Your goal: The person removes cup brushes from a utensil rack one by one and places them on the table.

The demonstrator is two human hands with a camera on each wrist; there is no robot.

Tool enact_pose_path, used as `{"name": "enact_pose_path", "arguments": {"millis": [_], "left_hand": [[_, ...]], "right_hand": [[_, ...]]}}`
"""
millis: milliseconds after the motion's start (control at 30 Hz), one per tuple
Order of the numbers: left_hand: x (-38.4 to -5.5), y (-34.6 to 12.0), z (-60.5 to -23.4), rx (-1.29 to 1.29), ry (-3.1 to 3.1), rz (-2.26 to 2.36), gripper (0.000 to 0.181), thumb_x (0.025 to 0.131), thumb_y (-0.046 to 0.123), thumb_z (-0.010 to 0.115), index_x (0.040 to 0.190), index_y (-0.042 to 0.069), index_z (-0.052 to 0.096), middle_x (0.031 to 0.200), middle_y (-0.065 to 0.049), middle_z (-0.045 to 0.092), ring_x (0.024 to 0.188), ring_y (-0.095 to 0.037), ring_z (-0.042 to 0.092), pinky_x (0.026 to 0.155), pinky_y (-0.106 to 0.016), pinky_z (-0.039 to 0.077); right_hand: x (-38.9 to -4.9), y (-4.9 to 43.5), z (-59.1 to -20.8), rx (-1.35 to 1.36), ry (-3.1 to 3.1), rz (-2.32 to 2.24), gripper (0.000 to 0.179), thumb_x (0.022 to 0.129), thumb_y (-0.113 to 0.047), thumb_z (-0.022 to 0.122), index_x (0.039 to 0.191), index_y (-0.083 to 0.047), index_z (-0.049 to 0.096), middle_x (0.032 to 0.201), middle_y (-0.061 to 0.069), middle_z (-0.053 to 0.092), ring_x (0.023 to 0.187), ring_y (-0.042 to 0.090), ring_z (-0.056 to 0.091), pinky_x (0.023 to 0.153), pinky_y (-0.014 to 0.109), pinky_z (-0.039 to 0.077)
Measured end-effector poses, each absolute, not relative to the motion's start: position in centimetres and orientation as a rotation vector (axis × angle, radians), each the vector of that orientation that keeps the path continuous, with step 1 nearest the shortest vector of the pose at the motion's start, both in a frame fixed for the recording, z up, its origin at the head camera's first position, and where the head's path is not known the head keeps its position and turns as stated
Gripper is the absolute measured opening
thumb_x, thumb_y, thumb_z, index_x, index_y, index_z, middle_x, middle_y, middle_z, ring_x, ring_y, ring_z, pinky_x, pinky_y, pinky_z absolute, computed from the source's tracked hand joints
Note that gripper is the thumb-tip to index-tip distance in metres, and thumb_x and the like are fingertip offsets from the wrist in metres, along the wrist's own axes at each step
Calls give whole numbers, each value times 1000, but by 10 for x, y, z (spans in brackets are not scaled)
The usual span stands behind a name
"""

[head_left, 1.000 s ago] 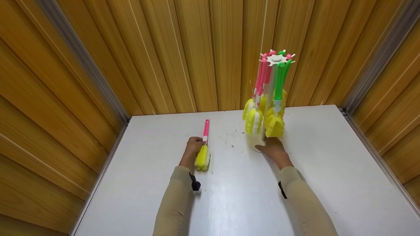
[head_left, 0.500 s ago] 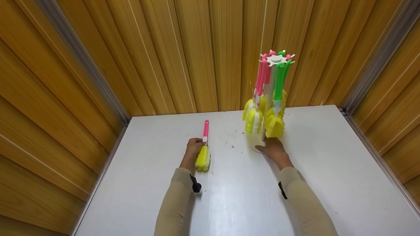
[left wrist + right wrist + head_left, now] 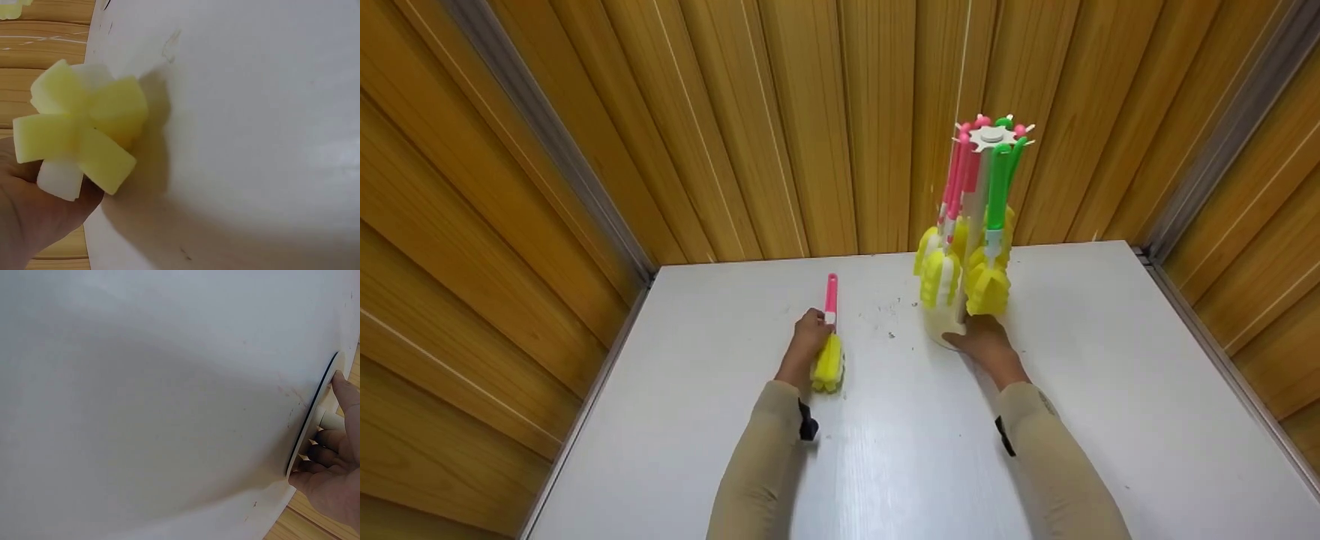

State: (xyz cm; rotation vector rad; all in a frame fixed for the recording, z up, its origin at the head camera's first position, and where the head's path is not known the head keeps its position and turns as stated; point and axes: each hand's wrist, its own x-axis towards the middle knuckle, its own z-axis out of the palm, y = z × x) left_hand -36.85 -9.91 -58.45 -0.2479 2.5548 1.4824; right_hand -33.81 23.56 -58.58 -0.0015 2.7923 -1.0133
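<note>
Head cam faces fwd/dn, wrist cams nr, all sharing tabletop [image 3: 896, 450].

White table [image 3: 900, 457], wood-grain walls [image 3: 802, 150]

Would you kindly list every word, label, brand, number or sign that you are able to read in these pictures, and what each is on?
None can be read in any view.
The held brush, stand, hanging brushes and table show no legible text.
The right sleeve bears a grey mark, too small to tell whether it is lettering.
</note>
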Motion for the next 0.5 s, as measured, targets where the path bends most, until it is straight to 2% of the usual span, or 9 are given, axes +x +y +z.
{"name": "enact_pose_path", "arguments": {"millis": [200, 400, 500], "left_hand": [[-369, -104, -582, -213, 2614, 1430, 32, 103, 9, 58, 130, -7, 55, 123, -21, 62, 109, -29, 58, 101, -42, 50], [-371, -108, -583, -199, 2622, 1425, 30, 102, 7, 59, 128, -9, 61, 118, -20, 64, 101, -25, 56, 100, -41, 51], [-372, -108, -580, -204, 2613, 1397, 28, 103, 8, 58, 125, -9, 62, 116, -19, 65, 96, -24, 56, 97, -40, 52]], "right_hand": [[-336, 234, -584, 4, 2784, -1026, 83, 98, -33, 68, 156, 9, 26, 154, 31, 39, 140, 44, 41, 116, 54, 34], [-339, 237, -587, 15, 2752, -1062, 86, 98, -35, 67, 160, 3, 19, 162, 25, 29, 147, 41, 30, 120, 53, 27], [-339, 237, -588, 6, 2770, -1029, 84, 98, -35, 68, 157, 7, 25, 157, 28, 36, 143, 42, 37, 117, 54, 31]]}}
